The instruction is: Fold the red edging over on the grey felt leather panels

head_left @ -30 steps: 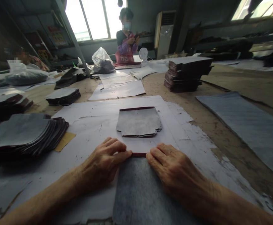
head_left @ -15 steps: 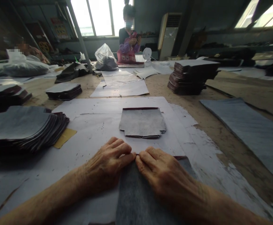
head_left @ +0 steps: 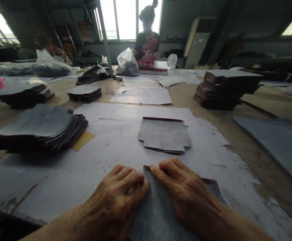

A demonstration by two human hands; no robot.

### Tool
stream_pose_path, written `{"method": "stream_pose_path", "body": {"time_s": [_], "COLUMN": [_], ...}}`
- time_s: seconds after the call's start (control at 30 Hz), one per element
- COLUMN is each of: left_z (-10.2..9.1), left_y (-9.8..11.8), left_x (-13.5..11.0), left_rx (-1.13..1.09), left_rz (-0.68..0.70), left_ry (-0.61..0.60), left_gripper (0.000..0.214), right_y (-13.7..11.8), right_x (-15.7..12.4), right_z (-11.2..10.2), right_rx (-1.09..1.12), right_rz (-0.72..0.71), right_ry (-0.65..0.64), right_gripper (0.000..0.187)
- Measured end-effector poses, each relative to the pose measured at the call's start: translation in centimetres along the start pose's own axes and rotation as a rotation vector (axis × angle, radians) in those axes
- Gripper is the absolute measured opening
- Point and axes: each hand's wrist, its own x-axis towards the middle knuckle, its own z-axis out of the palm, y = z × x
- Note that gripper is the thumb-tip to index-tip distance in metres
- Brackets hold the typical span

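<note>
A grey fabric-like piece (head_left: 154,204) with a narrow dark red folded strip along its far edge lies in front of me, partly under my hands. My left hand (head_left: 119,197) is closed at its left edge, thumb and curled fingers together near the upper left corner. With its fingers bunched, my right hand (head_left: 186,187) presses the folded far edge, its thumb side near that same corner. Beyond my hands a small stack of similar grey pieces (head_left: 164,134) lies flat, a dark red strip along its far side.
White paper (head_left: 105,154) covers the table under the work. Stacks of grey pieces stand left (head_left: 30,120) and far right (head_left: 226,88). A long grey sheet (head_left: 274,140) lies at right. Across the table stands a person (head_left: 148,47) by a plastic bag (head_left: 128,62).
My left hand has slid a little down from the corner along the piece's left edge. The view has turned left. Across the table, the person has lowered their raised hands.
</note>
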Motion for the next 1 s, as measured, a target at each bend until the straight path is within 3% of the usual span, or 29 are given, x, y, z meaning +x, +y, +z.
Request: {"method": "stream_pose_path", "body": {"time_s": [0.5, 0.73, 0.8, 0.93, 1.0], "left_z": [0.6, -0.1, -0.2, -0.2, -0.2], "left_y": [-0.3, 0.0, 0.2, 0.2, 0.0], "left_x": [-0.1, 0.2, 0.2, 0.0, -0.3], "left_rx": [0.008, -0.043, -0.027, 0.011, 0.013], "left_rz": [0.0, -0.042, -0.049, -0.033, -0.006], "left_ry": [0.026, -0.051, -0.058, -0.007, 0.038], "left_gripper": [0.032, 0.034, 0.033, 0.033, 0.038], "right_y": [-0.5, -1.0, -1.3, -1.7, -1.7], "right_x": [0.6, 0.8, 0.8, -0.8, -2.4], "right_z": [-0.3, -0.4, -0.6, -2.0, -2.9], "right_rx": [-0.065, -0.184, -0.178, -0.217, -0.319], "right_rz": [0.085, 0.104, 0.076, -0.056, -0.043], "right_ry": [-0.184, -0.2, -0.146, 0.218, 0.327], "right_gripper": [0.048, 0.053, 0.051, 0.034, 0.028]}}
